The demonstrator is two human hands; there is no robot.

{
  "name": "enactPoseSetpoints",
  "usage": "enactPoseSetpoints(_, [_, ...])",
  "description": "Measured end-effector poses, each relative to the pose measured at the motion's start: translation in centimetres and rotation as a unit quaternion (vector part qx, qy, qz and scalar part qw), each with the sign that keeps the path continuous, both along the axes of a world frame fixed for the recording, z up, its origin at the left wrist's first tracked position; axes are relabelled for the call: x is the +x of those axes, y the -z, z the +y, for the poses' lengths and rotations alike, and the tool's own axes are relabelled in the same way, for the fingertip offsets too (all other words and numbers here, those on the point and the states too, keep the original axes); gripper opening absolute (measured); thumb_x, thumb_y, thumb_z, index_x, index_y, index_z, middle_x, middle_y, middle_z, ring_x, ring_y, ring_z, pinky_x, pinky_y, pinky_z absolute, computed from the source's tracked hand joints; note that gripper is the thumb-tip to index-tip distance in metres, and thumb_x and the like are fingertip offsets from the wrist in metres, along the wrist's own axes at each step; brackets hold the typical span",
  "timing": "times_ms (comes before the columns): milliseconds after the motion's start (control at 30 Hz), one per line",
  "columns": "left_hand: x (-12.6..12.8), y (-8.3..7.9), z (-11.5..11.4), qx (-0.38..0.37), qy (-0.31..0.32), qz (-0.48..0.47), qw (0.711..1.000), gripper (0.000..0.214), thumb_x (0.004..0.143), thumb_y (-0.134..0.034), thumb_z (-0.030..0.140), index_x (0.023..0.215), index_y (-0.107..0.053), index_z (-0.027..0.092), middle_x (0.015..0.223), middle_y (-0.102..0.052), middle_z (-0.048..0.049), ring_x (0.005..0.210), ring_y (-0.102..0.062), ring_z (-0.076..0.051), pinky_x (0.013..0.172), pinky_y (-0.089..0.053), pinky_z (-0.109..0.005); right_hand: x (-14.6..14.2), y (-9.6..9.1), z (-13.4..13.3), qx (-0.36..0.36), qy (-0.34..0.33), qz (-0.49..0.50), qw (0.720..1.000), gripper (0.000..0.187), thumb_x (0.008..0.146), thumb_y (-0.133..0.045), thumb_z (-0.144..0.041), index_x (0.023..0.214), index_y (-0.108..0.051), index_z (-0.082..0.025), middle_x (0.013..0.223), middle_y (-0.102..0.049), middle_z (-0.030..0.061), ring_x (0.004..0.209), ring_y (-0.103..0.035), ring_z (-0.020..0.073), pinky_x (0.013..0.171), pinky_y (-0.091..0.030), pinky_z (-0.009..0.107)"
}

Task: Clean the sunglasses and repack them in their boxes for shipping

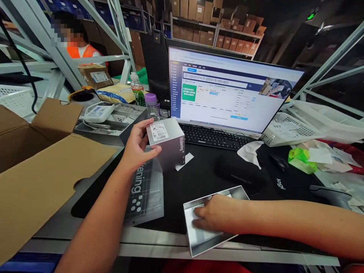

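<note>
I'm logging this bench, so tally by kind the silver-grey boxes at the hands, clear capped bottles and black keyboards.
Silver-grey boxes: 2 (left hand holding one, right hand inside the other)
Clear capped bottles: 2
Black keyboard: 1
Total: 5

A person's bare left hand [140,146], left of centre, and bare right hand [217,212], lower centre, with uncovered forearms [105,212]; red cloth [204,267] (apparently clothing, mostly cut off) shows at the bottom edge.

The left fingers [142,126] grip a gray box [172,151], the right fingers [201,212] reach inside an open box [203,242], and a black case [237,175] lies beyond the right fingers.
</note>
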State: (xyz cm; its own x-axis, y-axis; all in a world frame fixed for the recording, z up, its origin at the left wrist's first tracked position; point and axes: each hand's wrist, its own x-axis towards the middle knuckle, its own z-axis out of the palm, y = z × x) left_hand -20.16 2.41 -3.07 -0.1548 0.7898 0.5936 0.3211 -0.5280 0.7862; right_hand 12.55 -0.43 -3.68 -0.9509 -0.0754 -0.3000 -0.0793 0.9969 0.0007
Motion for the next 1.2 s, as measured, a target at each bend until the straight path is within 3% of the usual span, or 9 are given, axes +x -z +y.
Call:
enactPoseSetpoints(100, [-0.1,0.2,0.1,0.003,0.003,0.003,1.0,0.085,0.066,-0.085,0.045,0.138,-0.044,0.026,0.143,-0.049,-0.0116,0.136,-0.047,-0.033,0.107,-0.049,-0.046,0.2,-0.1,0.1,0.029,0.009,-0.039,0.999,0.023,0.089,-0.063,-0.011,0.111,-0.062,-0.02,0.076,-0.067,-0.0011,0.052,-0.058,0.0151,0.04,-0.022,0.03])
enactPoseSetpoints(267, [0.1,0.1,-0.1,0.0,-0.001,-0.012,1.0,0.083,0.067,-0.086,0.043,0.138,-0.046,0.028,0.147,-0.049,-0.0084,0.136,-0.048,-0.032,0.107,-0.051,-0.046,1.4,0.1,0.5,0.055,0.03,-0.034,0.997,0.009,0.088,-0.065,-0.014,0.096,-0.065,-0.019,0.084,-0.068,0.0025,0.061,-0.061,0.0167,0.045,-0.026,0.031])
enactPoseSetpoints(400, [0.3,0.1,-0.4,0.0,-0.004,-0.011,1.0,0.08,0.07,-0.084,0.041,0.139,-0.046,0.024,0.154,-0.042,-0.0053,0.142,-0.041,-0.032,0.112,-0.047,-0.048,2.4,-0.3,1.0,0.026,-0.016,0.015,0.999,0.021,0.092,-0.061,-0.014,0.111,-0.061,-0.022,0.105,-0.068,0.0028,0.068,-0.06,0.0155,0.046,-0.023,0.032])
enactPoseSetpoints(533, [0.4,0.1,-0.4,-0.002,-0.007,-0.006,1.0,0.079,0.071,-0.083,0.041,0.138,-0.045,0.023,0.156,-0.039,-0.0044,0.145,-0.035,-0.033,0.114,-0.044,-0.05,2.8,-0.3,1.3,0.028,-0.027,-0.015,0.999,0.032,0.09,-0.062,-0.011,0.119,-0.058,-0.024,0.094,-0.068,-0.0013,0.058,-0.057,0.0151,0.044,-0.021,0.033])
enactPoseSetpoints(700, [0.6,-0.2,-0.6,-0.01,-0.011,0.006,1.0,0.081,0.072,-0.08,0.047,0.138,-0.042,0.019,0.158,-0.036,-0.0064,0.146,-0.033,-0.032,0.116,-0.04,-0.053,2.3,-0.6,1.1,0.044,-0.003,-0.061,0.997,0.012,0.082,-0.071,-0.01,0.086,-0.068,-0.021,0.081,-0.067,-0.0001,0.054,-0.055,0.0157,0.042,-0.019,0.033])
enactPoseSetpoints(867, [0.3,-0.3,-0.6,-0.001,-0.004,-0.003,1.0,0.08,0.07,-0.083,0.046,0.136,-0.045,0.022,0.155,-0.04,-0.0068,0.144,-0.037,-0.032,0.116,-0.042,-0.052,2.5,-4.2,0.7,0.037,0.012,-0.01,0.999,0.021,0.076,-0.078,-0.012,0.063,-0.063,-0.02,0.08,-0.065,0.0041,0.076,-0.058,0.0206,0.045,-0.023,0.033])
enactPoseSetpoints(967, [0.1,-0.2,-0.5,0.002,0.001,-0.006,1.0,0.078,0.069,-0.086,0.042,0.134,-0.047,0.022,0.155,-0.039,-0.0108,0.143,-0.039,-0.031,0.115,-0.043,-0.049,3.4,-6.9,1.2,0.028,0.06,0.004,0.998,0.015,0.081,-0.074,-0.011,0.074,-0.064,-0.019,0.074,-0.065,0.0025,0.077,-0.057,0.0203,0.05,-0.029,0.033])
enactPoseSetpoints(1067, [0.1,-0.3,-0.5,-0.003,0.004,-0.013,1.0,0.084,0.067,-0.088,0.043,0.134,-0.045,0.017,0.156,-0.036,-0.0162,0.143,-0.039,-0.032,0.114,-0.041,-0.055,4.9,-8.4,2.2,-0.008,0.17,0.048,0.984,0.01,0.091,-0.065,-0.012,0.084,-0.065,-0.02,0.072,-0.065,0.0011,0.073,-0.056,0.0185,0.057,-0.035,0.031])
enactPoseSetpoints(1200, [0.1,-0.3,-0.3,0.009,0.006,-0.012,1.0,0.089,0.065,-0.089,0.047,0.134,-0.043,0.014,0.155,-0.036,-0.0184,0.14,-0.04,-0.031,0.112,-0.036,-0.064,7.5,-8.1,2.9,-0.098,0.37,0.205,0.901,0.009,0.096,-0.059,-0.022,0.094,-0.068,-0.019,0.081,-0.065,0.0023,0.075,-0.058,0.016,0.064,-0.04,0.027])
